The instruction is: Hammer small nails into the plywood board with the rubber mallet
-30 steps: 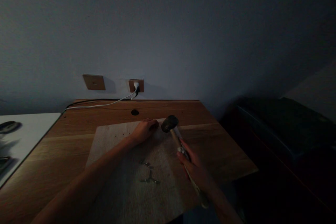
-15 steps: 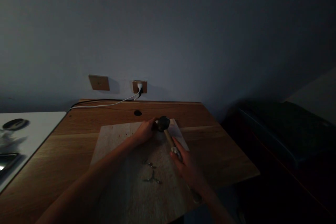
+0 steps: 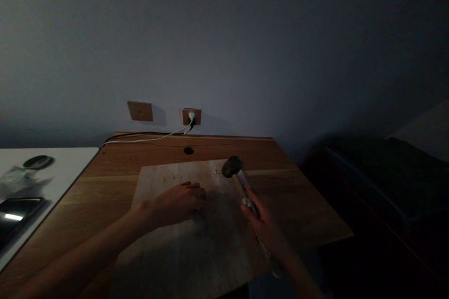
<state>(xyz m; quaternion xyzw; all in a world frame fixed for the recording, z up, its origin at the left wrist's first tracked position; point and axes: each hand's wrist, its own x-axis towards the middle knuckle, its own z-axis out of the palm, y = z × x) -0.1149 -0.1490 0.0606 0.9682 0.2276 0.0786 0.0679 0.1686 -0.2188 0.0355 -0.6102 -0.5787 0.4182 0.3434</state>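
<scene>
Left hand (image 3: 186,200): half a second ago it was at the far edge beside the hammer head; now it has come nearer, over the middle of the board. The fingers curl downward; whether they pinch anything, I cannot tell.
Right hand (image 3: 264,224): wrapped around the handle of the hammer, right of the board's middle.
Hammer (image 3: 232,167): its head is over the far right part of the board, slightly farther right than a moment ago; whether it touches the wood is unclear.
Upright pin (image 3: 216,172): now uncovered just left of the hammer head, seemingly standing without fingers on it, so it looks to be set in the wood.
Dark dots (image 3: 190,176): a row along the far side, left of the pin; more of them show now that the left hand is off them.
Board (image 3: 224,252): pale, lying on the brown surface (image 3: 308,205); its far right corner is behind the hammer.
Loose metal pieces (image 3: 199,213): mostly hidden by the left hand and its shadow; only a faint glint shows, and their number cannot be made out.
Frame edges: both forearms are cut off; the near right is almost black.
</scene>
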